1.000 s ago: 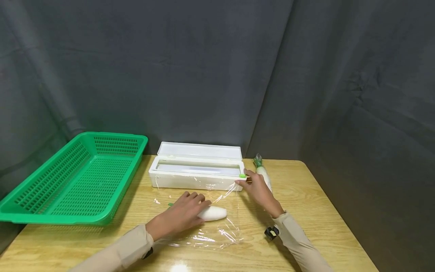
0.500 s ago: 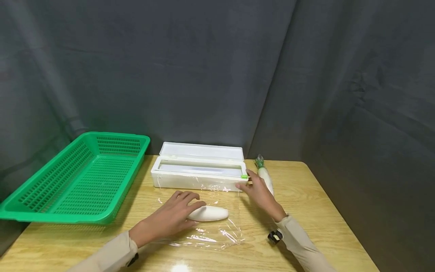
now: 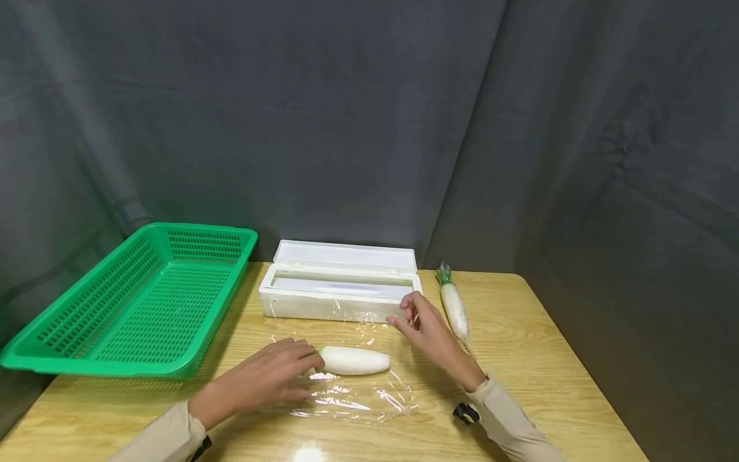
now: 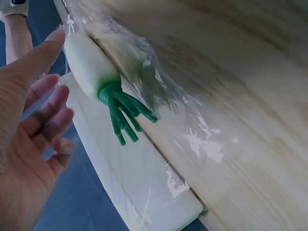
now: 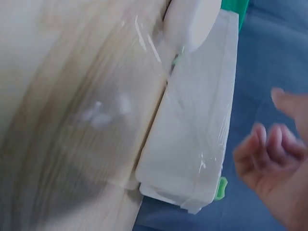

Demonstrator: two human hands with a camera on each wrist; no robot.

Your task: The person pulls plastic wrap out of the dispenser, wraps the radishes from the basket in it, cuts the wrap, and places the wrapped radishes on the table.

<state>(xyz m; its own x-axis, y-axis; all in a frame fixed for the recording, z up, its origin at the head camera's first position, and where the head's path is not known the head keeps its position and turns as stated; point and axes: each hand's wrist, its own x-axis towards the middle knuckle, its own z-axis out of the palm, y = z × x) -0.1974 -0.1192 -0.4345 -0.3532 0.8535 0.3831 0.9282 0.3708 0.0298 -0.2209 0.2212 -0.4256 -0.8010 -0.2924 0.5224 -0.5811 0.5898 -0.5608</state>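
Note:
A white radish [image 3: 355, 360] with green cut stalks [image 4: 122, 110] lies on a sheet of clear cling film [image 3: 360, 401], drawn out from a white cling film box [image 3: 323, 309] with its lid raised. Beside the stalk end, my left hand [image 3: 267, 378] hovers with relaxed fingers and holds nothing; it covers most of the stalks in the head view. My right hand [image 3: 430, 333] is in front of the box's right end, fingers loosely bent and holding nothing. The box's green slider [image 5: 221, 188] shows in the right wrist view, at the end near that hand.
To the left stands a large green plastic basket [image 3: 247, 282]. Another radish [image 3: 455, 311], wrapped in film, lies right of the box. A dark grey curtain [image 3: 346, 128] hangs behind the wooden table [image 3: 537, 385].
My left hand has slid left off the radish, uncovering more of it. My right hand has come away from the slider at the box's right end, moving slightly left and toward me.

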